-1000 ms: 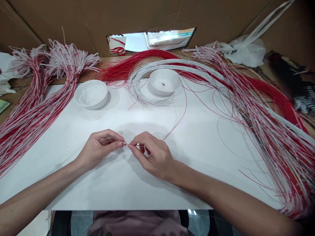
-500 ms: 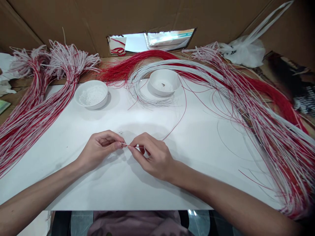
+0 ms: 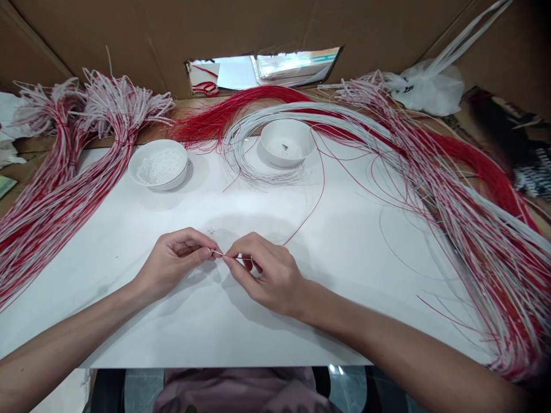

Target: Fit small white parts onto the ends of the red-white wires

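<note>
Shift: hands barely moved.
Left hand [image 3: 170, 263]: grip clamped on a thin strand [image 3: 218, 253], above desk [image 3: 193, 338] centre.
Right hand [image 3: 269, 274]: pinches that strand from three o'clock.
Progress: strand in hand; what's finished or left, I can't tell.
White bowl [image 3: 169, 184]: eleven o'clock, white bits [image 3: 160, 166] inside.
Second bowl [image 3: 286, 160]: one o'clock.
Red-and-white bundles [image 3: 99, 186]: ten and two o'clock.

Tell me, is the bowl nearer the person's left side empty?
No, the bowl on the left holds a heap of small white bits spread across its inside.
</note>
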`<control>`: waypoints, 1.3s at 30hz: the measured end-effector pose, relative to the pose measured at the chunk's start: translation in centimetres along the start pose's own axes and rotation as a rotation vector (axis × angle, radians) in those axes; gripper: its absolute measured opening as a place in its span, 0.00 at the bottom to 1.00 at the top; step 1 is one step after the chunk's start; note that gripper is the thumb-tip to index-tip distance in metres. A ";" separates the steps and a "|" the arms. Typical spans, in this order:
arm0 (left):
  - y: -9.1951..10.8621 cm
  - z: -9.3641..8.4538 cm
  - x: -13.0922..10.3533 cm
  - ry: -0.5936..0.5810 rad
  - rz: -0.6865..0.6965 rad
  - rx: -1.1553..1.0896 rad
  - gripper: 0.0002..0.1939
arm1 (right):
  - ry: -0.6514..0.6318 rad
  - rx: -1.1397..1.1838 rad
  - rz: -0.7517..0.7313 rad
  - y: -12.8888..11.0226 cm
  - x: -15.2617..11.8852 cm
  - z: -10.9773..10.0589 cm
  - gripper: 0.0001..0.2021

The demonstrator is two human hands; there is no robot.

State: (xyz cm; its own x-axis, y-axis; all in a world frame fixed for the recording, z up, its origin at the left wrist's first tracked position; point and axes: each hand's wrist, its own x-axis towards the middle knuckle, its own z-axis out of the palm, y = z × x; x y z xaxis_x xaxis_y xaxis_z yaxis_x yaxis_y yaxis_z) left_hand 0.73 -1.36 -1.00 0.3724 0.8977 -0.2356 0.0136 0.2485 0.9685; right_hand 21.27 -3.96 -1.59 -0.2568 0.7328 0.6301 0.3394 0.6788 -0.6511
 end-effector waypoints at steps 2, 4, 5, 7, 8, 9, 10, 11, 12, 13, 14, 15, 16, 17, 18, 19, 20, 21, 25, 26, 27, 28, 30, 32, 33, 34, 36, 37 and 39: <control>0.0 0.0 0.0 0.003 0.006 0.000 0.07 | 0.002 0.000 -0.004 0.0 0.0 0.0 0.04; 0.0 0.1 0.0 -0.001 0.013 -0.006 0.06 | 0.007 -0.002 -0.007 0.0 0.1 0.0 0.04; 0.0 0.1 0.0 -0.004 0.017 -0.010 0.06 | 0.009 -0.002 -0.008 0.0 0.1 0.0 0.04; 0.0 0.0 0.0 -0.007 0.027 -0.017 0.05 | 0.009 -0.002 -0.008 0.0 0.1 0.0 0.04; 0.0 0.0 0.0 -0.008 0.033 -0.019 0.04 | 0.007 0.000 -0.009 0.0 0.1 0.0 0.04; 0.0 0.0 0.0 -0.009 0.040 -0.022 0.04 | 0.004 0.001 -0.008 0.0 0.1 0.0 0.04; 0.0 0.0 0.0 -0.011 0.047 -0.024 0.04 | 0.002 0.002 -0.007 0.0 0.0 0.0 0.04; 0.1 0.0 0.0 -0.015 0.053 -0.027 0.03 | 0.003 0.002 -0.006 0.0 0.0 0.0 0.04; 0.1 0.0 0.0 -0.017 0.058 -0.029 0.03 | 0.004 0.002 -0.005 0.0 0.0 0.0 0.04; 0.1 0.0 0.0 -0.020 0.062 -0.031 0.03 | 0.007 0.002 -0.006 0.0 0.0 0.0 0.04; 0.2 0.0 0.0 -0.021 0.065 -0.031 0.02 | 0.010 0.004 -0.008 0.0 0.1 0.0 0.04; 0.2 0.1 -0.1 -0.021 0.066 -0.028 0.02 | 0.016 0.005 -0.010 0.0 0.1 0.0 0.04; 0.2 0.1 -0.1 -0.019 0.065 -0.022 0.01 | 0.019 0.006 -0.011 0.0 0.1 0.0 0.04; 0.3 0.1 -0.1 -0.014 0.064 -0.014 0.01 | 0.019 0.006 -0.011 0.0 0.1 0.0 0.04; 0.3 0.2 -0.1 -0.008 0.062 -0.004 0.02 | 0.018 0.005 -0.010 0.0 0.1 0.0 0.04; 0.3 0.2 -0.1 -0.003 0.060 0.006 0.02 | 0.019 0.004 -0.012 0.0 0.1 0.0 0.04; 0.3 0.2 -0.1 0.003 0.058 0.015 0.02 | 0.022 0.004 -0.014 -0.1 0.1 0.0 0.04; 0.3 0.2 -0.1 0.008 0.054 0.022 0.02 | 0.026 0.003 -0.018 -0.1 0.1 0.0 0.04; 0.1 0.2 -0.1 0.012 0.018 0.028 0.04 | 0.034 -0.009 -0.025 -0.2 0.1 0.0 0.04; 0.1 0.2 -0.1 0.012 0.006 0.023 0.05 | 0.033 -0.013 -0.027 -0.2 0.1 0.0 0.03; 0.0 0.2 -0.1 0.013 -0.006 0.014 0.05 | 0.032 -0.017 -0.031 -0.2 0.1 0.0 0.03; 0.0 0.2 -0.1 0.012 -0.016 0.004 0.06 | 0.034 -0.019 -0.035 -0.2 0.2 -0.1 0.03; -0.1 0.2 -0.1 0.003 -0.032 -0.018 0.06 | 0.039 -0.023 -0.045 -0.2 0.2 -0.1 0.02; -0.1 0.2 -0.1 -0.004 -0.039 -0.034 0.06 | 0.043 -0.031 -0.054 -0.3 0.2 -0.1 0.03; -0.1 0.2 -0.1 -0.003 -0.042 -0.038 0.07 | 0.044 -0.037 -0.058 -0.3 0.2 -0.1 0.03; -0.1 0.3 -0.1 0.002 -0.045 -0.041 0.08 | 0.044 -0.042 -0.060 -0.2 0.2 -0.1 0.03; -0.1 0.3 -0.1 0.011 -0.056 -0.045 0.09 | 0.042 -0.047 -0.061 -0.2 0.2 -0.1 0.03; -0.1 0.4 -0.1 0.010 -0.061 -0.049 0.10 | 0.042 -0.046 -0.064 -0.2 0.2 -0.1 0.04; 0.0 0.4 -0.1 -0.001 -0.069 -0.058 0.10 | 0.041 -0.044 -0.066 -0.2 0.2 -0.1 0.04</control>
State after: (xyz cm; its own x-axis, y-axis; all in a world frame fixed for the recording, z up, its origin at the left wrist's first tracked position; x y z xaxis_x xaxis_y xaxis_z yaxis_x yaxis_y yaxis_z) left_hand 1.08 -1.60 -0.97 0.3730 0.8776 -0.3010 -0.0146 0.3300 0.9439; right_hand 21.21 -3.94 -1.34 -0.2432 0.6831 0.6886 0.3623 0.7225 -0.5888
